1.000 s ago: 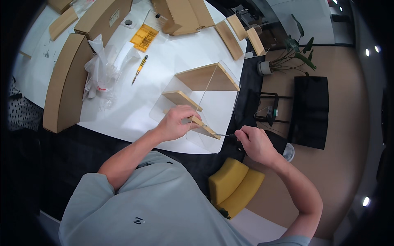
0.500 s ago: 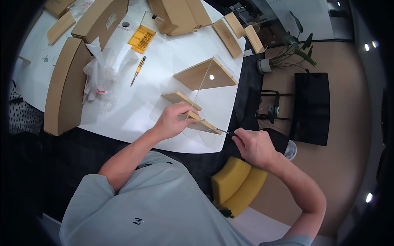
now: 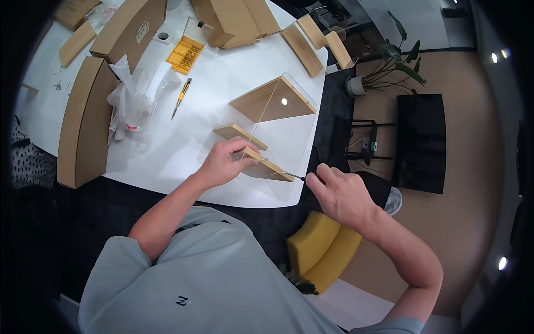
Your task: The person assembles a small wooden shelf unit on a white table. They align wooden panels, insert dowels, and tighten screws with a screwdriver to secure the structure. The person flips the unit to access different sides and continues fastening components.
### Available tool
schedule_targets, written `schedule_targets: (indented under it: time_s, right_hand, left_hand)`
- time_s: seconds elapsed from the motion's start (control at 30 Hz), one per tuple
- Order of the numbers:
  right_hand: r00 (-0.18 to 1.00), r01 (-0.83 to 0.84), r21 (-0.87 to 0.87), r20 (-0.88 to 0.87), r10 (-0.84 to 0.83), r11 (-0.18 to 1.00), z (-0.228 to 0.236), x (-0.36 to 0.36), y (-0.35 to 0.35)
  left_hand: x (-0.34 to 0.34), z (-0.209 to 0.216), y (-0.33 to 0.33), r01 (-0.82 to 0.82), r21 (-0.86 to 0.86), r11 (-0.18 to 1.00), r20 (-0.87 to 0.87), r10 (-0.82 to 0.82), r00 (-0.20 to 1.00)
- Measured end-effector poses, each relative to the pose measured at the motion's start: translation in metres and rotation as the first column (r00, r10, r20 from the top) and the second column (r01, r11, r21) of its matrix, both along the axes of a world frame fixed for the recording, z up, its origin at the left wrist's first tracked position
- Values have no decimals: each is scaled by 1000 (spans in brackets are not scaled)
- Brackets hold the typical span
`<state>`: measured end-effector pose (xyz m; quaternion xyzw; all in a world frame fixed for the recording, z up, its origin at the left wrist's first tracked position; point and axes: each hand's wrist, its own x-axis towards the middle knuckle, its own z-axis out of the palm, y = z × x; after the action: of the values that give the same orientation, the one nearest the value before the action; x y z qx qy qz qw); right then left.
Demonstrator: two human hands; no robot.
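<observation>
My left hand [image 3: 222,160] grips a narrow wooden board [image 3: 268,170], thumb and fingers wrapped round its left end. The board stands between clear plastic panels [image 3: 289,132] on the white table, near its front right corner. A small metal fitting shows on its edge. In my right hand [image 3: 342,196] is a thin screwdriver [image 3: 295,176], held from the right with its shaft reaching the board's right end; its handle is mostly hidden by my fingers. Another narrow board [image 3: 240,135] and a larger wooden board [image 3: 272,103] stand behind, between the same panels.
A yellow-handled screwdriver [image 3: 181,99], an orange bit case [image 3: 186,55] and crumpled plastic bags [image 3: 130,106] lie on the table's left half. Cardboard boxes [image 3: 83,122] stand beyond them. More wooden boards [image 3: 303,50] are at the far right edge. A yellow chair [image 3: 322,250] stands close by.
The board and panels, with my left hand on them, appear slightly further left, as does most of the table in view. The screwdriver remains at the board's right end.
</observation>
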<state>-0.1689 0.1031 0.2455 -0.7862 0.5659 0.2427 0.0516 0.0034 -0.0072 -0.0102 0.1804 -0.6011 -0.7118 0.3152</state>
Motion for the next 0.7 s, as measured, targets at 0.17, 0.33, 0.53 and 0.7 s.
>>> schedule_targets:
  time_s: [0.17, 0.33, 0.53, 0.7]
  right_hand:
    - [936, -352, -100, -45, 349, 931, 2, -13, -5]
    - [904, 402, 105, 113, -413, 910, -10, -3, -4]
    - [641, 714, 226, 171, -749, 663, -15, 4, -7]
    - [989, 146, 47, -32, -144, 988, -7, 4, 4]
  left_hand:
    - [-1, 6, 1, 21, 9, 1000, -1, -21, 1000]
    - [-1, 6, 1, -16, -61, 998, -2, 16, 1000]
    - [0, 3, 4, 52, -128, 990, 43, -46, 998]
    - [0, 3, 2, 9, -20, 1000, 21, -9, 1000]
